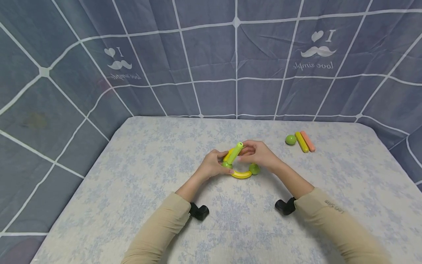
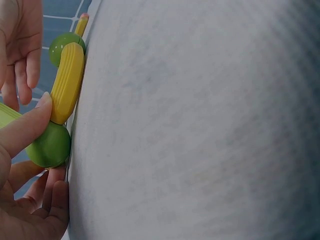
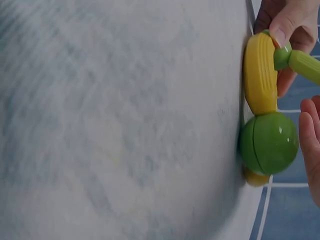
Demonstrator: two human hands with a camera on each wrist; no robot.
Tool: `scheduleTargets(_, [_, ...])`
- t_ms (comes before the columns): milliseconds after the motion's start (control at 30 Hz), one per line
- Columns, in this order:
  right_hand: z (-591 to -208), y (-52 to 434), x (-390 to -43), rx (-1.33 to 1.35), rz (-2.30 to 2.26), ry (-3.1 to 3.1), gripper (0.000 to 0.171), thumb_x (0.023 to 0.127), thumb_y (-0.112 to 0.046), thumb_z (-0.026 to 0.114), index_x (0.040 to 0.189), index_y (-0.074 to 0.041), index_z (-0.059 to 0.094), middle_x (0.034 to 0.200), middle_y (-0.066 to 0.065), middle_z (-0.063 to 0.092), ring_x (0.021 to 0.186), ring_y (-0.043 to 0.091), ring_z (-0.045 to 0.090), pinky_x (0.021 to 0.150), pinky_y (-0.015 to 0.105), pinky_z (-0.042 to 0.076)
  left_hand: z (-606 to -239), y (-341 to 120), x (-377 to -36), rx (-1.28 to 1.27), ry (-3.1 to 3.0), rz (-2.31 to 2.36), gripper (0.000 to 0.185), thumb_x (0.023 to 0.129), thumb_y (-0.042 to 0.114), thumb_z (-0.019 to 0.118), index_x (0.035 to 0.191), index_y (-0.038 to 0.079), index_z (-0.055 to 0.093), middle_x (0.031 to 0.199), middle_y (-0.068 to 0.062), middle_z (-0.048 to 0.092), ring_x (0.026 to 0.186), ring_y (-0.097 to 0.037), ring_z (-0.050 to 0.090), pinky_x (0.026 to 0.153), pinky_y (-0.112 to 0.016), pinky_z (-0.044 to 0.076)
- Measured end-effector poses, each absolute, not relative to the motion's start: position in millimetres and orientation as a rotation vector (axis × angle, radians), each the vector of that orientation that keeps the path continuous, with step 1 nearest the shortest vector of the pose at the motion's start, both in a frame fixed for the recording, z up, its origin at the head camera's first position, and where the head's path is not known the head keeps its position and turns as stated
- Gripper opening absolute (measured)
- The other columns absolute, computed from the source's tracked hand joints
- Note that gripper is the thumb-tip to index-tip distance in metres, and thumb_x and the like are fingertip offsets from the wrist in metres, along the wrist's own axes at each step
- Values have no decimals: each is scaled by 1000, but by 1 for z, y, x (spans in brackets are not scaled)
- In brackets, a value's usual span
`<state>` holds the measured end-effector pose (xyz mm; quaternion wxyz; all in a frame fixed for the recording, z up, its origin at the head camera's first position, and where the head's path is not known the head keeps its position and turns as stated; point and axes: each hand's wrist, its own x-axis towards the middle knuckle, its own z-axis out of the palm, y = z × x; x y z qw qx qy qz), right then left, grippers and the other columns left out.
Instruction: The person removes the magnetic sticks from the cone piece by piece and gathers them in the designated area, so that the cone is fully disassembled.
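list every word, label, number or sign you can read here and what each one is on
"I", beside a heart, right part of the cloth backdrop
"love simple", mirrored, below the moustache there
"I", beside another heart, left part of the backdrop
"love simple", mirrored, below that
Right sleeve: dark lettering, too small and blurred to read
Curved yellow piece and green balls: no text visible

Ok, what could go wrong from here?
The right hand is close to the stick, so a brush might knock it off the left ball. Only the left hand seems to grip that ball; if it slips, the front curve might come away. The far ball lies ungripped and could roll if bumped.
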<state>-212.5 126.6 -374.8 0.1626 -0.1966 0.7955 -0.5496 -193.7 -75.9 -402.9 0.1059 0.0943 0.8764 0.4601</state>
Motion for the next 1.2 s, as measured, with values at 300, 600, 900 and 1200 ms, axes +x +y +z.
scheduleTargets(300, [-380, 115, -209, -528, -1670, 2222, 34, 80, -5, 72, 110, 5, 59, 93, 12, 68, 83, 15, 65, 77, 28, 51, -403, -77, -194, 314, 2575, 1354, 79, 67, 16, 85, 135, 1, 47, 99, -9, 50, 83, -18, 47, 71, -26, 44])
scheduleTargets(600, [-383, 105, -208, -554, -1673, 2208, 36, 86, -6, 65, 118, 6, 54, 98, 15, 66, 91, 25, 64, 80, 33, 52, -402, -77, -193, 311, 2571, 1390, 77, 66, 12, 85, 134, 4, 50, 96, -10, 50, 84, -19, 47, 71, -25, 44])
scheduleTargets(900, [-384, 94, -207, -519, -1728, 2171, 45, 91, -5, 59, 131, 6, 43, 105, 23, 62, 96, 29, 62, 82, 37, 51, -401, -78, -192, 335, 2567, 1410, 72, 66, 11, 85, 131, 6, 53, 94, -9, 50, 81, -18, 45, 66, -25, 42])
scheduleTargets(1200, [-387, 87, -210, -432, -1766, 2206, 45, 91, -4, 58, 132, 0, 40, 98, 20, 64, 89, 25, 63, 78, 35, 53, -402, -77, -192, 343, 2576, 1425, 66, 65, 12, 85, 126, 7, 60, 90, -8, 49, 79, -17, 43, 64, -25, 41])
